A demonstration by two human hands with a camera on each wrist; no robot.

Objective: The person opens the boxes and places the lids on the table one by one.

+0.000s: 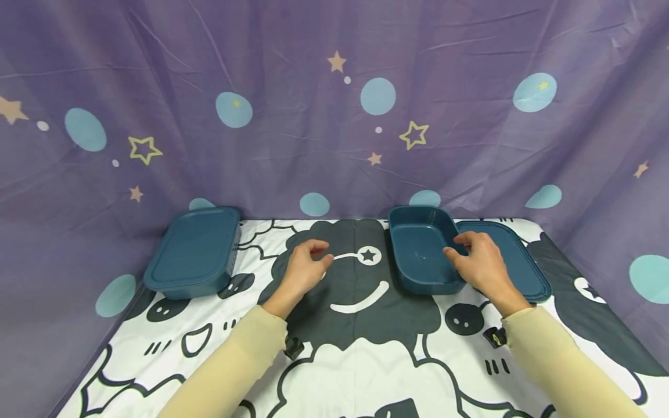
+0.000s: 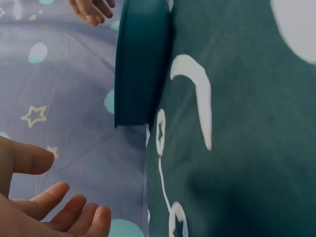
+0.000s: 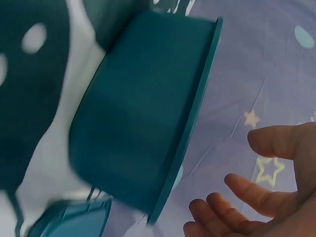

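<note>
My right hand (image 1: 482,262) hovers at the right rim of an uncovered teal container (image 1: 425,247), thumb and fingers parted with nothing between them. In the right wrist view the container's side wall (image 3: 138,108) stands beside the spread fingers. Left of that container, my left hand (image 1: 305,268) is held above the dark sheep print, its fingers loosely bent and holding nothing. The left wrist view shows the same left hand (image 2: 54,207) apart from the container (image 2: 143,64). A teal lid (image 1: 509,255) lies flat on the cloth, partly hidden behind the right hand and container.
At the left stands a second teal container (image 1: 193,249) with its lid on. A white cloth (image 1: 360,377) with dark sheep prints covers the table. Behind it hangs a purple curtain (image 1: 292,151) with stars and blue dots, meeting the table's back edge.
</note>
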